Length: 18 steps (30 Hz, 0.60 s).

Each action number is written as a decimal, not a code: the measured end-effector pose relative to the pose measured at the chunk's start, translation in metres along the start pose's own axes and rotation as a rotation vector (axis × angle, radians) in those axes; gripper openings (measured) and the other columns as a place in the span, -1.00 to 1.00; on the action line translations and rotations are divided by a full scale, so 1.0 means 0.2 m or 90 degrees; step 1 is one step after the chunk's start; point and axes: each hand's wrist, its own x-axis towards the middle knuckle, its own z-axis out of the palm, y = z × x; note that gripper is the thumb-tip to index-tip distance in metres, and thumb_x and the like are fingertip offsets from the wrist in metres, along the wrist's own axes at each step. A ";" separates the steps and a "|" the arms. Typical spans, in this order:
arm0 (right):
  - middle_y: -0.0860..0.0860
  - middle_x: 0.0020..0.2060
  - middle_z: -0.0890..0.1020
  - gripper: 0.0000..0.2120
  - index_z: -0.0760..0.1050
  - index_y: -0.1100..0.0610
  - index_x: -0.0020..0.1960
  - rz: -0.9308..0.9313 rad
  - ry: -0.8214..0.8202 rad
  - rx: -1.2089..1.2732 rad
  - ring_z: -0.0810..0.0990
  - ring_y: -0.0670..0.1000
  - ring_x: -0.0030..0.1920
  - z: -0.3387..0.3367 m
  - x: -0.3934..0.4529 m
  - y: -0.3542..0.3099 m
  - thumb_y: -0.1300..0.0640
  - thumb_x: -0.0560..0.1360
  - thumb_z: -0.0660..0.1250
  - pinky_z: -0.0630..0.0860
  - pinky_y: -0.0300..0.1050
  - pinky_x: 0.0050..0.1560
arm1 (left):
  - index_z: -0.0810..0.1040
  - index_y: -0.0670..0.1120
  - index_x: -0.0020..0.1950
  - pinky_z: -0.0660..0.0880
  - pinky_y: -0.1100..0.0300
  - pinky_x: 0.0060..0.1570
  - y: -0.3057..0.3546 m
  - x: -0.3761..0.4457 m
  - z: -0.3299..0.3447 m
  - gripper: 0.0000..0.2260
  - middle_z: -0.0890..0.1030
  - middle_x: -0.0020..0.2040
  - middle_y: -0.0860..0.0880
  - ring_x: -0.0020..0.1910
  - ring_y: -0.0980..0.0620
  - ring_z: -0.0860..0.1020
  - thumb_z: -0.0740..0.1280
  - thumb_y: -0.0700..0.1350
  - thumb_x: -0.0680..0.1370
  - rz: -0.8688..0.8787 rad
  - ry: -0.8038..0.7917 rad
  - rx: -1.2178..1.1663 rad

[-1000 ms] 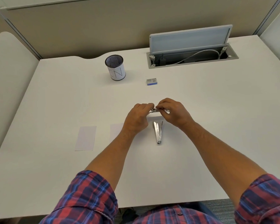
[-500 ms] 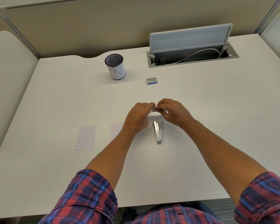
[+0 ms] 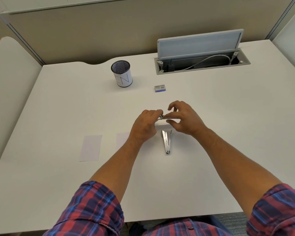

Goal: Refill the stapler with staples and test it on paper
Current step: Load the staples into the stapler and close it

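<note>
A chrome stapler (image 3: 166, 141) lies swung open on the white desk (image 3: 211, 133), its hinge towards me. Just beyond it, both hands hold a thin silvery strip of staples (image 3: 164, 117) level above the desk. My left hand (image 3: 146, 126) pinches the strip's left end. My right hand (image 3: 184, 119) has thumb and forefinger at the right end, with the other fingers lifted and spread. A small staple box (image 3: 160, 88) sits farther back. Two white paper slips lie to the left, one (image 3: 90, 148) in full view and one (image 3: 123, 138) partly under my left wrist.
A mesh pen cup (image 3: 121, 73) with a white label stands at the back left. An open cable tray (image 3: 201, 63) with a raised lid and a cord is set into the desk at the back right. A partition wall runs behind.
My right hand's outer fingers have lifted and spread apart; before they were curled over the strip. The left hand and the stapler have stayed in place.
</note>
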 end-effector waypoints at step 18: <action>-0.08 -0.04 0.68 -0.55 0.55 0.06 0.32 0.373 0.034 0.260 0.65 -0.01 -0.04 -0.06 -0.11 0.03 0.22 0.46 0.52 0.54 -0.26 0.10 | 0.58 -0.10 0.27 0.49 0.01 -0.26 0.00 0.04 0.04 -0.41 0.55 -0.06 -0.11 -0.18 -0.12 0.45 0.18 -0.48 0.33 0.056 0.031 0.033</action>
